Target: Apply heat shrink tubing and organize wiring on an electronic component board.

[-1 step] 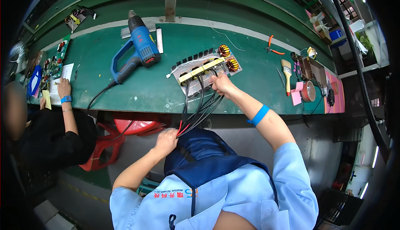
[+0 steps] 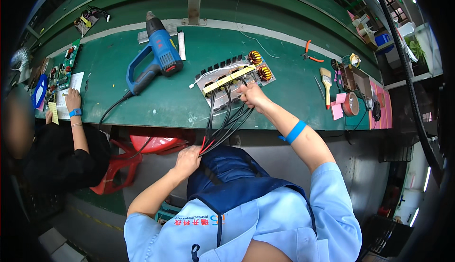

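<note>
A circuit assembly with a yellow-taped bar and black components lies tilted on the green bench. Two copper-wound toroid coils sit at its far right corner. Black cables run from its near side toward my lap, some with red ends. Below the bench edge, my left hand is closed round the cable bundle near the red ends. My right hand pinches cables close to the assembly's near right edge; its fingertips partly hide them.
A blue heat gun lies left of the assembly, its cord trailing over the edge. Orange-handled pliers, a brush and a tape roll are at right. At far left, a co-worker's hand rests on paper beside circuit boards.
My left hand has shifted very slightly to the left with the cable ends. My right hand and the circuit assembly stay practically where they were.
</note>
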Demonstrator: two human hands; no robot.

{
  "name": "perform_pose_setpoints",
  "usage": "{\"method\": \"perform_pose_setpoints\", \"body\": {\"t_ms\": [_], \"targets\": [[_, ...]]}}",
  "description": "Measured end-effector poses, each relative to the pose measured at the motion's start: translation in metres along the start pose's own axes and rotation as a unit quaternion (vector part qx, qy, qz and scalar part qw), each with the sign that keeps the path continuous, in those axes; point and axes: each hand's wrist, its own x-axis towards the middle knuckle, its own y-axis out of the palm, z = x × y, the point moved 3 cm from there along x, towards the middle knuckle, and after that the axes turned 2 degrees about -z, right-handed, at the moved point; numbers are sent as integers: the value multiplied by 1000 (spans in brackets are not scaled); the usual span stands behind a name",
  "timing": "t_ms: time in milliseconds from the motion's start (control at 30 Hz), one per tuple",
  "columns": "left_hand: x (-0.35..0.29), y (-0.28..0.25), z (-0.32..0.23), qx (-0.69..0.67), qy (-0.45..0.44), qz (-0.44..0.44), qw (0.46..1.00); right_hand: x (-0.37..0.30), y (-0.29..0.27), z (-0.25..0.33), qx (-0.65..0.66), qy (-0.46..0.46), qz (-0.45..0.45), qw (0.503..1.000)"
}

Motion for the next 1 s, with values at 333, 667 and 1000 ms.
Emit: {"method": "perform_pose_setpoints", "body": {"t_ms": [333,667,1000], "targets": [[8,-3,-29,-77,66,-60,993,-44,1,-35,115,92,148,978],[20,-5,-37,-21,97,-18,995,-54,-23,-10,81,51,84,992],[0,-5,-9,-10,39,10,999,4,-25,5,173,52,136,974]]}}
